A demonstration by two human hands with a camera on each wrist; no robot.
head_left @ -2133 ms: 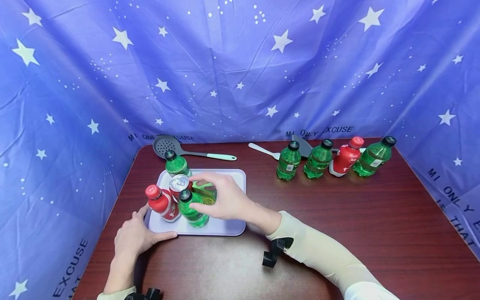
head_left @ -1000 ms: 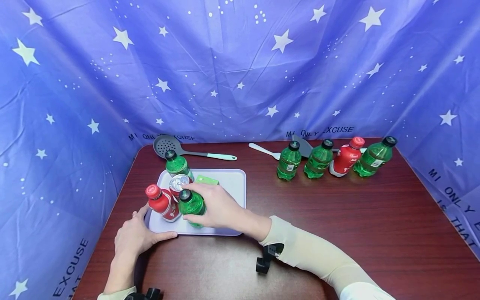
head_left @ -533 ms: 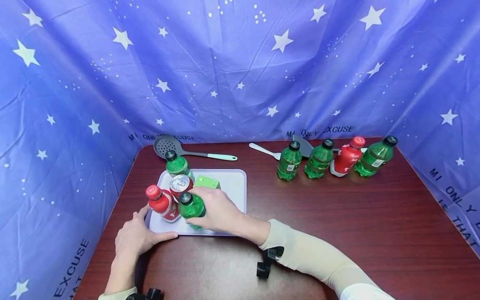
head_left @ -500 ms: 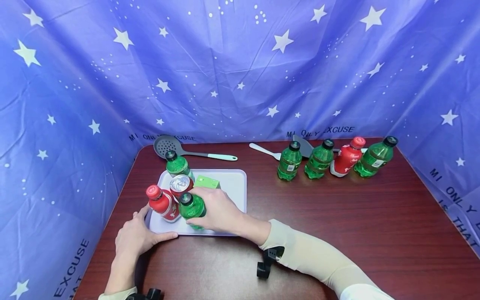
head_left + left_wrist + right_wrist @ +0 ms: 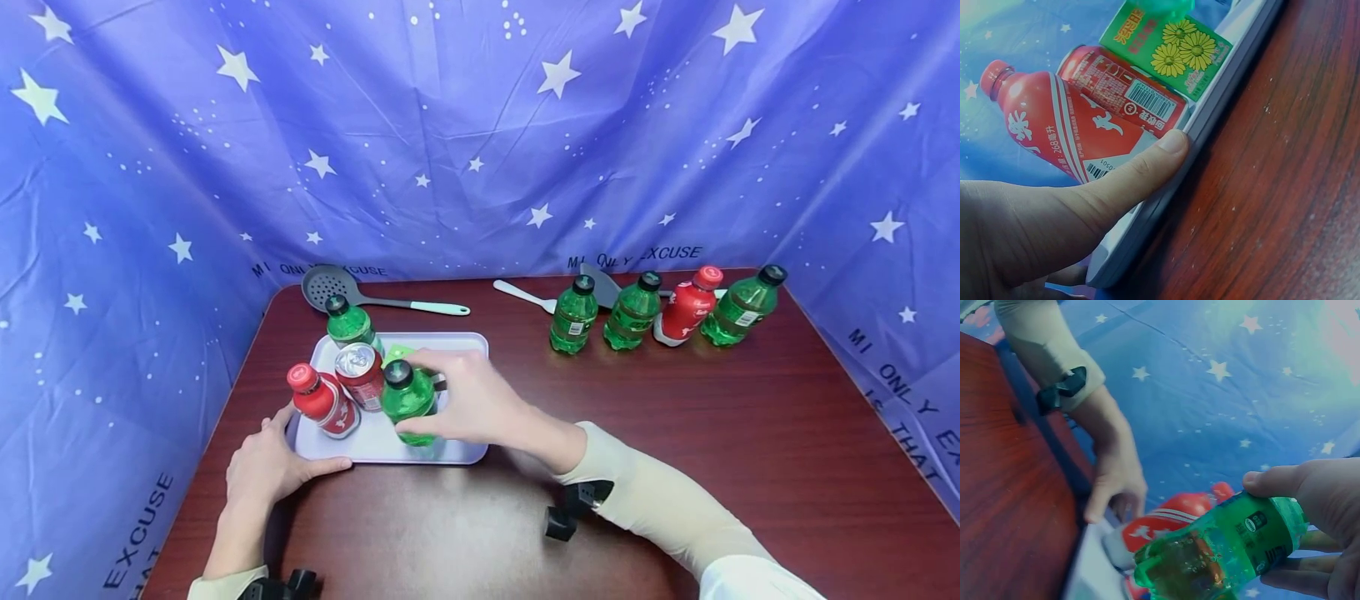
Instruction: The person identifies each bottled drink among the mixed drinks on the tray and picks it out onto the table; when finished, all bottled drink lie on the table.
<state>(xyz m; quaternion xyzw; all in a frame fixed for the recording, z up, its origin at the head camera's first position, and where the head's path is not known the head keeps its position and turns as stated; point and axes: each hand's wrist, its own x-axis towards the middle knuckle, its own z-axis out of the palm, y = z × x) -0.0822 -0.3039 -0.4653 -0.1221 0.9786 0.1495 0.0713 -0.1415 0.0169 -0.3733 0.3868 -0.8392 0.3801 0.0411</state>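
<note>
My right hand (image 5: 480,398) grips a green soda bottle (image 5: 409,404) around its side. In the left wrist view the bottle's base shows in front of the upper part of a green drink carton (image 5: 1188,53), so it looks raised off the tray. At the front left corner of the pale tray (image 5: 367,447), my left hand (image 5: 261,465) holds on, thumb along the front rim and fingers at the left side. Upright on the tray stand a red-capped red bottle (image 5: 327,406), a red can (image 5: 363,379) and another green bottle (image 5: 351,323). My right hand partly hides the carton in the head view.
A slotted skimmer (image 5: 327,286) lies behind the tray. To the right, two green bottles (image 5: 573,323), a red bottle (image 5: 686,310) and another green bottle (image 5: 744,308) stand in a row. Behind them are a white-handled utensil (image 5: 521,293) and a grey spatula (image 5: 602,287). A starry curtain (image 5: 480,125) surrounds the table.
Earlier my right hand came down around the front green bottle beside the can. Now hand and bottle have shifted right, uncovering more of the can. My left hand has stayed at the tray corner.
</note>
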